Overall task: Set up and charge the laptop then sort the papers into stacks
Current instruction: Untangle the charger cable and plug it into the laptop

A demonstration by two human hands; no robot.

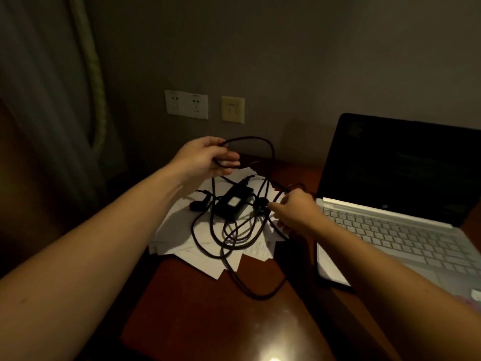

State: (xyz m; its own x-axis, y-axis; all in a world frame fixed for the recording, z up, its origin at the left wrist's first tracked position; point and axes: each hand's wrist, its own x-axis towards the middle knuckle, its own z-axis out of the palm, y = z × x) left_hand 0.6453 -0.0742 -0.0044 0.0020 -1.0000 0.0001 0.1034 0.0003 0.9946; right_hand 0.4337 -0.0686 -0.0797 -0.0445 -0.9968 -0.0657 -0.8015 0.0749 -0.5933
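A black charger brick (234, 204) with a white label lies on a messy pile of white papers (205, 254), its black cable (250, 287) tangled in loops over them. My left hand (205, 157) holds a raised loop of the cable above the pile. My right hand (294, 212) pinches another part of the cable at the pile's right side. The silver laptop (395, 230) stands open on the right with a dark screen. The cable's black plug (196, 205) rests on the papers at the left.
The dark red wooden desk (208, 321) stands against a grey wall. White wall sockets (186, 104) and a beige wall plate (232, 109) sit on the wall above the desk. A curtain with a rope tie (96, 82) hangs at the left.
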